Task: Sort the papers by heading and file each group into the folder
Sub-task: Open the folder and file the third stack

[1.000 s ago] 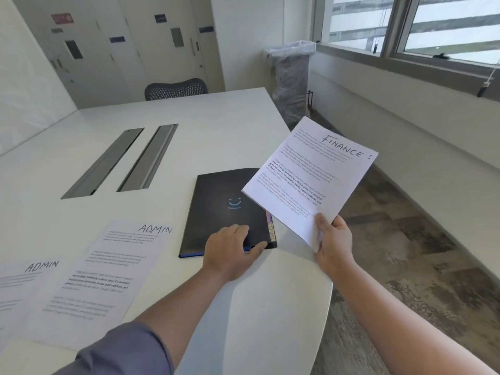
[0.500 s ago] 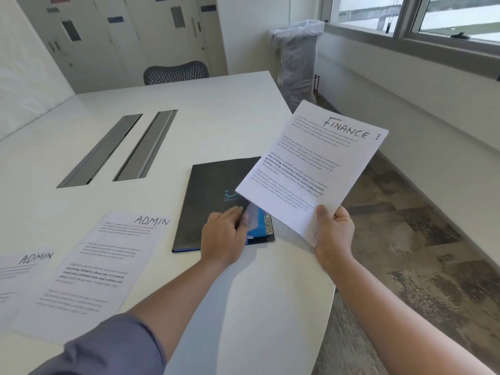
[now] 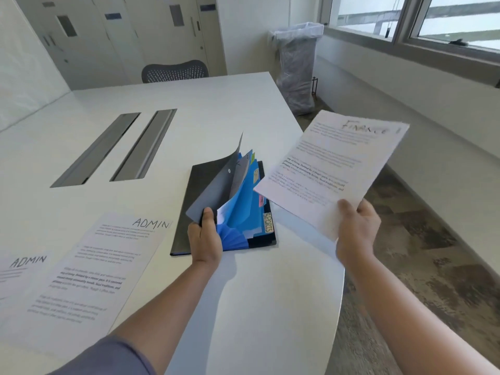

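Note:
A black expanding folder (image 3: 186, 212) lies on the white table (image 3: 243, 307). My left hand (image 3: 205, 236) grips the near corner of its cover flap and holds it lifted, so blue tabbed dividers (image 3: 240, 209) show, one labelled SPORTS. My right hand (image 3: 354, 234) pinches the bottom edge of a stack of sheets headed FINANCE (image 3: 332, 169), held in the air to the right of the folder, over the table's edge. Two sheets headed ADMIN lie flat at the left, a larger sheet (image 3: 89, 269) and one cut off by the frame (image 3: 19, 272).
Two grey cable slots (image 3: 119, 147) run along the table's middle. A mesh chair (image 3: 174, 70) stands at the far end. A lined waste bin (image 3: 296, 66) is by the window wall. The table's rounded edge drops to patterned floor on the right.
My left hand went from resting on the closed folder to gripping its cover and lifting it open, exposing the blue dividers. The FINANCE sheets shifted slightly right.

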`<state>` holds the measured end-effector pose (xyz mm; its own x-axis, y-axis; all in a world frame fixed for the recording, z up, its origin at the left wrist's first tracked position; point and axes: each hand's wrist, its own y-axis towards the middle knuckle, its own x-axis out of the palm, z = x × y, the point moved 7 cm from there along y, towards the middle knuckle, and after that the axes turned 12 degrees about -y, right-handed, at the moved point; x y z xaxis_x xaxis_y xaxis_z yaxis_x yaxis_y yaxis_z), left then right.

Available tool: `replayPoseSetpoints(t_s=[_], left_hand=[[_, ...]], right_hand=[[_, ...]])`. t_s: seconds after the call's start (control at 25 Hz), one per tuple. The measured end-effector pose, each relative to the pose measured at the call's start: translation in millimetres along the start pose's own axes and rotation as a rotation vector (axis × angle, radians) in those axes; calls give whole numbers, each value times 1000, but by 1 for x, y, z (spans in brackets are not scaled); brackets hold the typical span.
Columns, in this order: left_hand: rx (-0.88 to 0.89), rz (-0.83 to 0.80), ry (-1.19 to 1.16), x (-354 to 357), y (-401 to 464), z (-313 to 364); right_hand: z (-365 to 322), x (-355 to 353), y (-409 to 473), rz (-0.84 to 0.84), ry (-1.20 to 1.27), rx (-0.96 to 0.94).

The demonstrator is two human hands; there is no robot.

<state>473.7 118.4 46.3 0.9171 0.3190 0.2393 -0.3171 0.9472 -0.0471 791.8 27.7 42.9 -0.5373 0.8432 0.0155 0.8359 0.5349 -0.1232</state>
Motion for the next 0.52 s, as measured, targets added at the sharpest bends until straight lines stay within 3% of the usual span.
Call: replayPoseSetpoints(t_s=[0.24, 0.52], left_hand=[[-46, 31, -4, -5, -1, -2], [-53, 45, -5, -5, -2, -3]], right_hand=[[-62, 3, 1, -100, -362, -282], [-105, -2, -2, -63, -617, -452]])
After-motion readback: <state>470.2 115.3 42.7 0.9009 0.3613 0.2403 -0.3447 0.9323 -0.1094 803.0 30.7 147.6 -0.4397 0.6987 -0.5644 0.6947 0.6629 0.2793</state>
